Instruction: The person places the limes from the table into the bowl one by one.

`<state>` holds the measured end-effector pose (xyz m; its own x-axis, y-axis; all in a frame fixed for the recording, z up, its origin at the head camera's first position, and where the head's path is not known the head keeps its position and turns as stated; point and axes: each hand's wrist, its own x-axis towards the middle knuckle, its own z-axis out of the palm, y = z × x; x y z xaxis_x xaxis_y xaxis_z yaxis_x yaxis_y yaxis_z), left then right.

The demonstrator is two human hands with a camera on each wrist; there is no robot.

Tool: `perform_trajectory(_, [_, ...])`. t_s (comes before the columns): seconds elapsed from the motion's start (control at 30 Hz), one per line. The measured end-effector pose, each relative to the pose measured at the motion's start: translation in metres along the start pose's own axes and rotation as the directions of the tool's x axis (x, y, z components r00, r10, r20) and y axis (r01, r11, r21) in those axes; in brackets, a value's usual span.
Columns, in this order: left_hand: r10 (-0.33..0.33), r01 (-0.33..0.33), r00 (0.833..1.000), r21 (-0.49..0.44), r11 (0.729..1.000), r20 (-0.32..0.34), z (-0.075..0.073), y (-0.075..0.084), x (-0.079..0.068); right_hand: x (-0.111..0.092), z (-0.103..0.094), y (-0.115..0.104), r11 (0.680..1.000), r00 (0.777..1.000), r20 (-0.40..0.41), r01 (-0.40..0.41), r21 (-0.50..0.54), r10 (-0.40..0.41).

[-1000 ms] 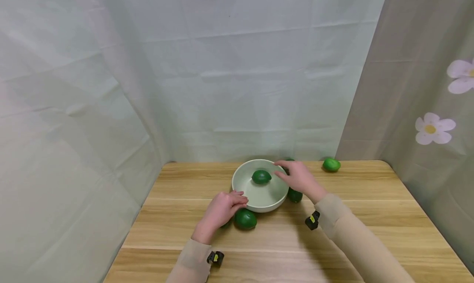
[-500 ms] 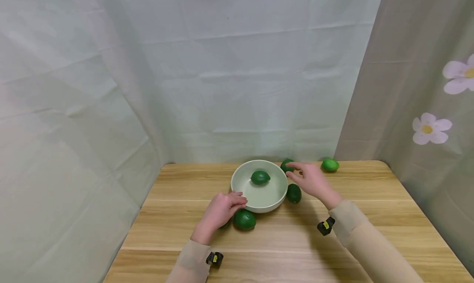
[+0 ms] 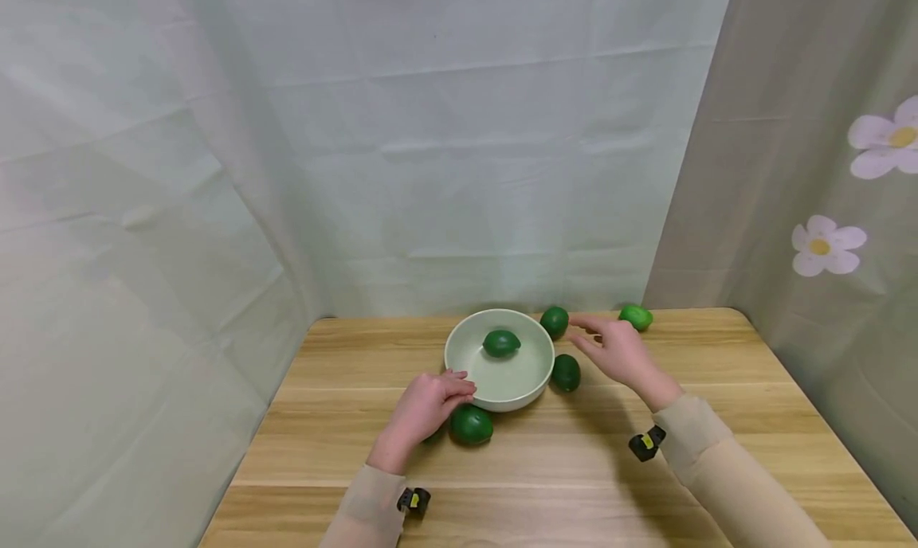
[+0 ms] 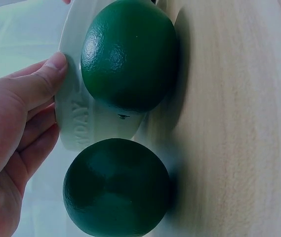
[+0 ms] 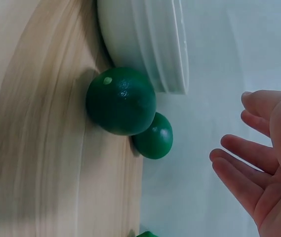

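Note:
A pale green bowl [image 3: 536, 385] stands toward the back of the table, with one dark green lime [image 3: 501, 343] lying inside it. My left hand [image 3: 430, 401] holds the bowl's near-left rim; in the left wrist view the thumb [image 4: 51, 74] lies against it and the other fingers pass behind. Below that hand a lime [image 3: 471, 425] touches or nearly touches the bowl's wall, and another lime [image 4: 115, 190] is mostly hidden in the head view. My right hand [image 3: 617, 349] hovers with spread fingers, holding nothing, near two limes: one at the back [image 3: 555, 322] and one nearer [image 3: 566, 373].
A brighter green lime [image 3: 636, 318] lies at the table's back edge, right of the others. Wood-grain tabletop [image 3: 531, 484] extends around the bowl. Behind it hangs a pale curtain [image 3: 473, 174], and a flowered curtain [image 3: 760, 174] hangs at the right.
My right hand has drawn away from the bowl's right rim, rightward past the two limes there, uncovering them. My left hand stays at the rim, and the limes keep their places.

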<state>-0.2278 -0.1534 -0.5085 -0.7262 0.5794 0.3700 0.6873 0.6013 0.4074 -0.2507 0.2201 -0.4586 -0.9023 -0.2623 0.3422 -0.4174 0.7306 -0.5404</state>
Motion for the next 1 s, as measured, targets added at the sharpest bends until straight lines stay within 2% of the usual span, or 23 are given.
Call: perform_trajectory(1.0, [-0.002, 0.002, 1.0, -0.001, 1.0, 0.003, -0.001, 0.0, -0.001, -0.034, -0.008, 0.02, 0.999, 0.999, -0.028, -0.036, -0.024, 0.035])
